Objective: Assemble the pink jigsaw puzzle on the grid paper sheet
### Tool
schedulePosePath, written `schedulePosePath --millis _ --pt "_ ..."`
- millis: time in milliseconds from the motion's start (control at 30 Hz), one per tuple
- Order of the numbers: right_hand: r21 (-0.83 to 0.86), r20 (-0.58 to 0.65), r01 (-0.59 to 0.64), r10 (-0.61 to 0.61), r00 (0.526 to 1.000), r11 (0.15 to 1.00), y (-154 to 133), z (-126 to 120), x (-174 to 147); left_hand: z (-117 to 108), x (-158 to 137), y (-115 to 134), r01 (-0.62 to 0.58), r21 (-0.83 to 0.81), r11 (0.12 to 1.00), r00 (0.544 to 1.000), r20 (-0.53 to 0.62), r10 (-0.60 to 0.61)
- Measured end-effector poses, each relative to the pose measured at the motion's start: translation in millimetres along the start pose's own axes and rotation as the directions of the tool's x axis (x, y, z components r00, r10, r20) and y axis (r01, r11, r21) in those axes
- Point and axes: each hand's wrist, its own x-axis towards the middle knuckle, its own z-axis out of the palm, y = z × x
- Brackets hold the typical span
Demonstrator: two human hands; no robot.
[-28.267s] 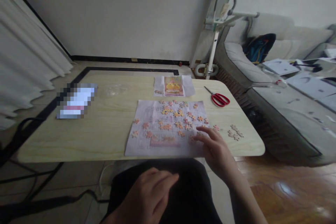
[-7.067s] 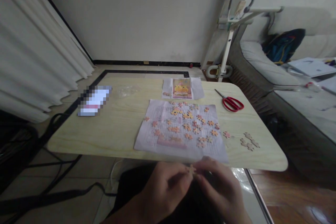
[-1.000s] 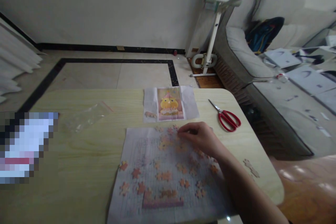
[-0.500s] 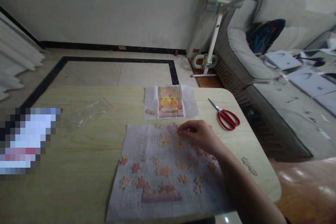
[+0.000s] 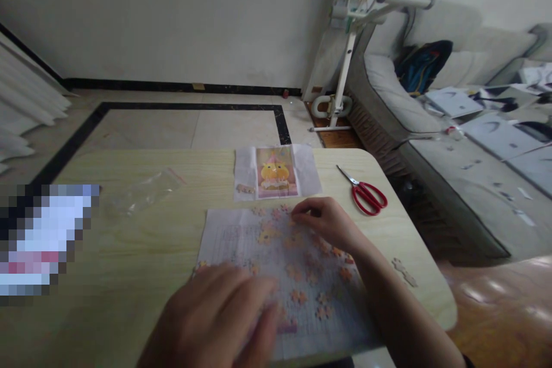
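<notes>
My right hand (image 5: 325, 219) rests over the upper right of a printed paper sheet (image 5: 213, 227). Its thumb and fingertips are pinched together beside small pink puzzle pieces (image 5: 276, 215); what they hold, if anything, is hidden. My left hand (image 5: 215, 313) is above the sheet's lower left, smeared by motion, so its fingers cannot be read clearly. Loose orange puzzle pieces (image 5: 298, 297) lie scattered between the hands. Yellow pieces with an eye (image 5: 267, 234) lie below the pink ones. A joined pink strip (image 5: 287, 326) shows partly past my left hand.
Behind the sheet lies a picture print (image 5: 276, 172) of a yellow character. Red-handled scissors (image 5: 366, 195) are to its right, a clear plastic bag (image 5: 149, 192) to its left. Joined pieces (image 5: 404, 272) lie near the table's right edge. A blurred-out bright object (image 5: 47, 236) is at left.
My left hand has come into view from below and now covers the lower-left pieces. My right hand stays at nearly the same spot on the sheet. The camera view has shifted slightly.
</notes>
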Motion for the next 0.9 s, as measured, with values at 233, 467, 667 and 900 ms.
schedulePosePath --millis 233,467,667,900 --pt "0.042 -0.009 -0.004 0.004 1.000 0.999 4.0 -4.3 1.0 52.5 38.0 -21.2 0.184 0.268 0.946 0.967 0.123 -0.223" --pt "0.050 -0.018 0.035 -0.034 0.999 0.998 3.6 -8.5 0.6 55.7 38.5 -24.4 0.268 0.297 0.916 0.934 0.153 -0.323" --pt "0.040 -0.025 0.036 -0.035 0.999 0.999 3.7 -9.9 2.1 56.8 36.1 -25.5 0.310 0.273 0.911 0.917 0.168 -0.363" --pt "-0.018 -0.080 0.013 -0.014 0.997 1.000 5.6 -36.3 -10.5 50.1 29.9 -34.8 0.320 0.299 0.899 0.914 0.150 -0.376"
